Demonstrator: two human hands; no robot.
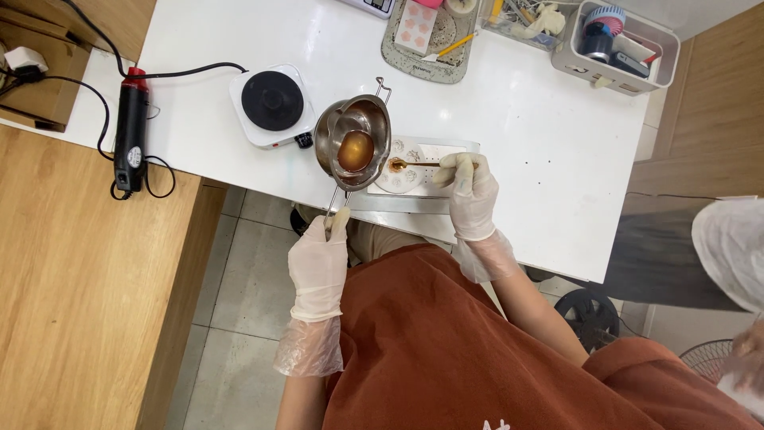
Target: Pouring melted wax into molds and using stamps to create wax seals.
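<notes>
While left hand (318, 263) grips steel pouring pot (354, 142) by its handle, right hand (471, 191) holds spoon (414, 164), over white mould (414, 177)

Left hand (318, 263) holds steel pot (352, 142) handle (amber liquid inside); right hand (471, 195) holds spoon (414, 164) over white mould (414, 177).

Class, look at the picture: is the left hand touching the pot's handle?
Touching. The head view shows the gloved left hand closed around the end of the handle of the pot, with no gap between them.
</notes>
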